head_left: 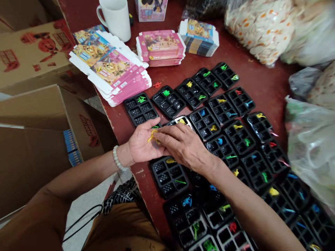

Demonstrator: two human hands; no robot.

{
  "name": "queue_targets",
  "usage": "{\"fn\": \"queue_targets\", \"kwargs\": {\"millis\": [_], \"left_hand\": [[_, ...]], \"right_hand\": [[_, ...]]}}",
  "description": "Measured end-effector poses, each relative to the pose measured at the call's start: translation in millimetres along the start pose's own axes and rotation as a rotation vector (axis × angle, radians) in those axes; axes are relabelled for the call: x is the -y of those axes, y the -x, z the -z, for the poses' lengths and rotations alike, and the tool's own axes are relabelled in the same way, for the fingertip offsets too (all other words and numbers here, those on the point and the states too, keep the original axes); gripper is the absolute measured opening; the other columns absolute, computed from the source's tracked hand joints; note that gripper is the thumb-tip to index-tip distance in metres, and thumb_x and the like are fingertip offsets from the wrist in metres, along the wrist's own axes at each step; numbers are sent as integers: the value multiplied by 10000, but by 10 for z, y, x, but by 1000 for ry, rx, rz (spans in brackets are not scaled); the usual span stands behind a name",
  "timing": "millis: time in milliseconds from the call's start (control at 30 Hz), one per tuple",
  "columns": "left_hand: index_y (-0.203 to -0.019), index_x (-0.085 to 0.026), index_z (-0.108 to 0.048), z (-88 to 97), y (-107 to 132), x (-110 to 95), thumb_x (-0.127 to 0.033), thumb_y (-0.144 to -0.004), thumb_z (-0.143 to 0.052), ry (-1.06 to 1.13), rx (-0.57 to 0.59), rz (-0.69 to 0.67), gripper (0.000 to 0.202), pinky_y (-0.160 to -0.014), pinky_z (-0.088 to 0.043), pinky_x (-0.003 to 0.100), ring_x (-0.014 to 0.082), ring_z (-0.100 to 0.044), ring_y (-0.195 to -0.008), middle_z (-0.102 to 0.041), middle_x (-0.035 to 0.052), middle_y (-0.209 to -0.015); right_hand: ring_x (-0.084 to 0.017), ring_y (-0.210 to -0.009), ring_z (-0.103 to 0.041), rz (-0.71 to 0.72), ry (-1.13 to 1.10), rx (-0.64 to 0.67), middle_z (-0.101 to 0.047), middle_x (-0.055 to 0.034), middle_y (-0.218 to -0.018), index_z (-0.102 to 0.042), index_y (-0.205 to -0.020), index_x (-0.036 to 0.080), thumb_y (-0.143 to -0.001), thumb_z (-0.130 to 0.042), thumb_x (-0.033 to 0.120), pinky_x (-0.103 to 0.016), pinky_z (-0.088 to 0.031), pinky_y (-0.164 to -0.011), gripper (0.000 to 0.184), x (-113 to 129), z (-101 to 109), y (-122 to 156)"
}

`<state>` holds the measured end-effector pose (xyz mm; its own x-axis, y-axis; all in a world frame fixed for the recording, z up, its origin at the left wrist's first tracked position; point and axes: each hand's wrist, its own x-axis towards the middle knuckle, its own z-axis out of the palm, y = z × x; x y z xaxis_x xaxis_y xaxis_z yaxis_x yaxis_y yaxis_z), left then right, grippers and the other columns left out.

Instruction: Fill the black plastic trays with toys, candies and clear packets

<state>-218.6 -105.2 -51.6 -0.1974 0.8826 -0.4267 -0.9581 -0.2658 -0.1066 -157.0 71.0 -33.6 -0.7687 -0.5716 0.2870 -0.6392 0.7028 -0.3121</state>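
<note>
My left hand (142, 144) is turned palm up and cupped, with small yellow plastic pieces (151, 137) lying in it. Over that palm, my right hand (187, 146) has its fingers bent together and touching the yellow pieces; its fingertips are partly hidden. Beneath and around both hands are many black compartment trays, such as the tray (164, 177) just below them. Small coloured plastic figures and sticks lie in some compartments, including a green figure (141, 99) in the tray above my left hand. Part of one tray is covered by my right hand.
Flat printed boxes (115, 69), a pink box stack (161, 47), a blue box stack (200, 35) and a white mug (115, 19) stand at the back of the red table (162, 75). Filled plastic bags (261, 28) line the right. Left of the table is an open cardboard carton (31, 157).
</note>
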Motion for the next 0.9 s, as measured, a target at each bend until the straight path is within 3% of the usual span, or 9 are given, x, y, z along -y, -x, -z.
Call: {"fn": "queue_targets", "kwargs": {"millis": [200, 300, 400, 567, 700, 800, 900], "left_hand": [[-989, -77, -687, 4, -38, -58, -456, -1062, -300, -32, 61, 20, 546, -818, -573, 422, 234, -701, -748, -706, 112, -757], [-1049, -73, -699, 19, -53, -84, -453, -1055, -302, -42, 66, 21, 550, -893, -563, 455, 247, -713, -785, -723, 119, -776], [-1112, -59, -701, 30, -52, -112, -403, -1045, -313, -69, 46, -5, 522, -987, -529, 480, 281, -736, -945, -755, 162, -907], [-1381, -20, -584, 42, 60, -200, -412, -1001, -397, -128, 3, -46, 577, -1089, -464, 520, 374, -612, -1308, -667, 234, -1356], [-1422, -15, -559, 63, 304, -289, -447, -1013, -391, -172, -43, -111, 619, -1097, -471, 512, 379, -576, -1352, -621, 240, -1427], [-1410, -10, -575, 100, 491, -288, -452, -1027, -373, -187, -111, -120, 619, -1077, -494, 499, 378, -586, -1341, -616, 243, -1432], [-1273, -23, -669, 168, 576, -165, -482, -1049, -335, -137, -138, -84, 610, -1044, -519, 501, 362, -658, -1244, -702, 236, -1287]], "right_hand": [[-210, -987, -634, -34, -125, -93, -735, -99, -1116, -684, -1137, 148, -1036, -559, 244, -378, -534, -865, 188, -73, -24, 3], [-210, -951, -644, -58, -78, -142, -736, -100, -1084, -669, -1110, 151, -1028, -575, 249, -381, -533, -849, 159, -92, -34, 23], [-198, -914, -635, -114, 27, -188, -728, -88, -1052, -656, -1137, 167, -1013, -583, 203, -363, -527, -831, 147, -171, -27, 35], [-200, -933, -625, -268, 258, -233, -736, -56, -1038, -698, -1080, 215, -1019, -561, 202, -369, -483, -853, 151, -668, -43, 25], [-213, -943, -623, -339, 289, -175, -749, -53, -1080, -717, -1078, 230, -1037, -538, 264, -388, -462, -844, 186, -1043, -100, 6], [-213, -974, -642, -294, 221, -230, -756, -58, -1125, -712, -1128, 225, -1023, -574, 264, -400, -472, -871, 177, -882, -123, -43], [-205, -1046, -650, -140, 68, -203, -751, -61, -1200, -685, -1232, 220, -1020, -567, 209, -410, -487, -910, 243, -351, -139, -118]]}}
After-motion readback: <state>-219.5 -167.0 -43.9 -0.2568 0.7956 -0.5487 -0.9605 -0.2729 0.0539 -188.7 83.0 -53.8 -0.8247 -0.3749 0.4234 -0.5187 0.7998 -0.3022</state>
